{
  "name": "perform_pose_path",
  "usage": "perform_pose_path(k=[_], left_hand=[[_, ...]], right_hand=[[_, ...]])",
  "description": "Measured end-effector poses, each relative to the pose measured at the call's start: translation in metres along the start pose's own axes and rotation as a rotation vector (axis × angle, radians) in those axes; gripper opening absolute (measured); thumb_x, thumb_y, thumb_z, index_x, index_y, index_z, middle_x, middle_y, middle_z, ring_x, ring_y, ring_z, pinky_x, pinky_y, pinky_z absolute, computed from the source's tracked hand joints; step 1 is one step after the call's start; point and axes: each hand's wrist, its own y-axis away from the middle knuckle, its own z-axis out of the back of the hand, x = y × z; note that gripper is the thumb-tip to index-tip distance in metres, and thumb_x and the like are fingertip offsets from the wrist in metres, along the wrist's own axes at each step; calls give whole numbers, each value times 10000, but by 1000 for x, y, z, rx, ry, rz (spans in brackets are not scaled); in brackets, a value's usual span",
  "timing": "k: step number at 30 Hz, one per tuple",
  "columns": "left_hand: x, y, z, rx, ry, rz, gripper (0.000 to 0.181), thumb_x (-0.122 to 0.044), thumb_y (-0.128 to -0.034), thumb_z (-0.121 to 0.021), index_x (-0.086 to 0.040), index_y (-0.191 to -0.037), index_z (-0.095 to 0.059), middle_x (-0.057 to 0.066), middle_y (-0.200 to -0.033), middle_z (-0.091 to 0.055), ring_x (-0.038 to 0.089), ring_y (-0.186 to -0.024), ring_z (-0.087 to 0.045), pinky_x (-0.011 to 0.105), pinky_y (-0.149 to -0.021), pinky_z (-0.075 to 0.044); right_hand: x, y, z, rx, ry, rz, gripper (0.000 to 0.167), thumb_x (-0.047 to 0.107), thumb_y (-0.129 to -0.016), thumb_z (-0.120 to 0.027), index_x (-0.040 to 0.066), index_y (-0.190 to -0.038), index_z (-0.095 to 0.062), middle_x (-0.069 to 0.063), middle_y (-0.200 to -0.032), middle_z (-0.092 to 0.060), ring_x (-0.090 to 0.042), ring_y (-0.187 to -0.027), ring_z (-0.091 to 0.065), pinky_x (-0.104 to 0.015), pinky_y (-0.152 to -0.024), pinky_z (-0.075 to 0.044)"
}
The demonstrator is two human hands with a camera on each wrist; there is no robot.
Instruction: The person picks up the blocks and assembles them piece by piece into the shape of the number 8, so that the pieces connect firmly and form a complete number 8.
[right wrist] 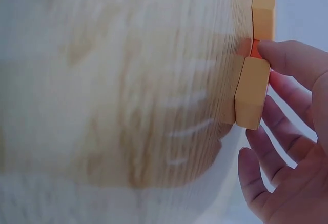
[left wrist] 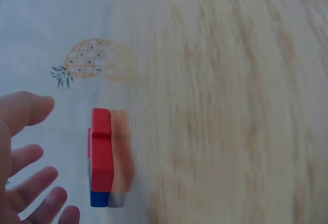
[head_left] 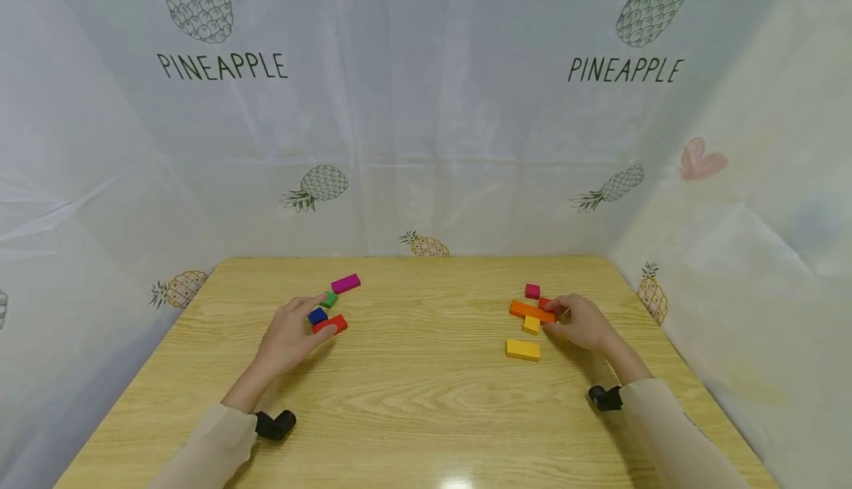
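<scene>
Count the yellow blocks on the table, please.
2: a small yellow block beside the orange block, and a longer yellow block lower in the head view. The right hand may hide others.

On the table (head_left: 426,393), the left blocks (head_left: 329,299) lie well apart from the right blocks (head_left: 531,324), a sheet (head_left: 426,119) behind.

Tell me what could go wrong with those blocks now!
The small yellow block sits close against the long orange block, so the right hand might push it out of place if the orange one moves.

The small red block is partly hidden by that hand and could get bumped by accident.

The blue block lies right beside the longer red block, so the left hand might knock one while reaching for the other.
</scene>
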Motion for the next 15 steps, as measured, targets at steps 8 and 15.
perform_pose_path(k=[8,15], left_hand=[[2,-6,-8,-15,-23,-9,578,-256,-927,-840,-43,-1433,-660,218,-1380,-652,494,-1280,-549,653,-1041,-456],[2,-8,-15,-24,-29,-8,564,-221,-894,-865,-35,-1397,-689,203,-1307,-699,460,-1188,-572,567,-952,-503]], right_hand=[[0,-1,0,25,-22,-38,296,165,-932,-823,-2,-1163,-741,-110,-1044,-731,-266,-912,-651,-463,-821,-562],[1,-3,-2,33,-23,-64,279,173,-939,-816,14,-1155,-739,-100,-1043,-733,-243,-899,-643,-413,-785,-549]])
